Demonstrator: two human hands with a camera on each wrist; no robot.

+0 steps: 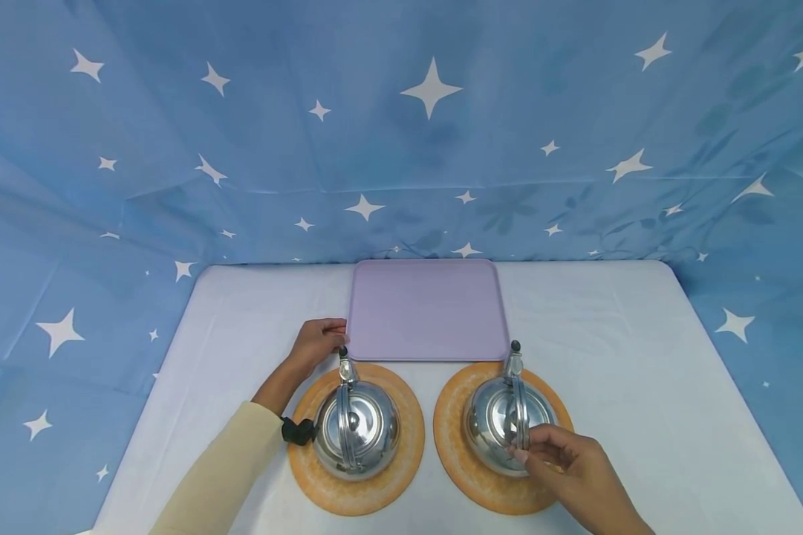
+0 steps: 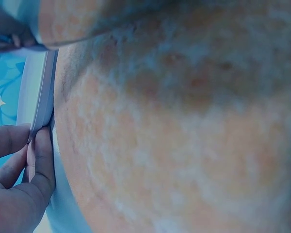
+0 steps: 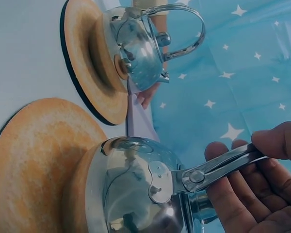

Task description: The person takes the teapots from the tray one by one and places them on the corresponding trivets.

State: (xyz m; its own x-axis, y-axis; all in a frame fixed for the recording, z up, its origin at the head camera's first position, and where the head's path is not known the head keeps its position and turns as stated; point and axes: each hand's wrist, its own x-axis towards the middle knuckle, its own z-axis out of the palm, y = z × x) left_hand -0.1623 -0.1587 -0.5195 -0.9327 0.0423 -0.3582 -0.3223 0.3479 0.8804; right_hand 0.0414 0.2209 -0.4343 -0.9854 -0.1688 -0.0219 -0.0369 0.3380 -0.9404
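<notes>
My left hand (image 1: 319, 342) pinches the left front corner of a lilac tray (image 1: 428, 308), thumb on one side of the rim and fingers on the other, as the left wrist view shows. Just in front of that hand stands a shiny steel kettle (image 1: 374, 431) on a round, orange mottled mat (image 1: 408, 453). My right hand (image 1: 575, 464) holds the raised handle (image 3: 223, 167) of a second steel kettle (image 1: 484, 420) between thumb and fingers. This kettle rests upright on a matching mat (image 1: 449, 453). Both spouts, tipped with black knobs, point toward the tray.
A white-covered table (image 1: 615, 357) bears the tray and both mats. Behind and beside it hangs a blue cloth (image 1: 374, 148) printed with white stars. The tray lies at the far edge, close behind the mats. A dark band sits around the left wrist.
</notes>
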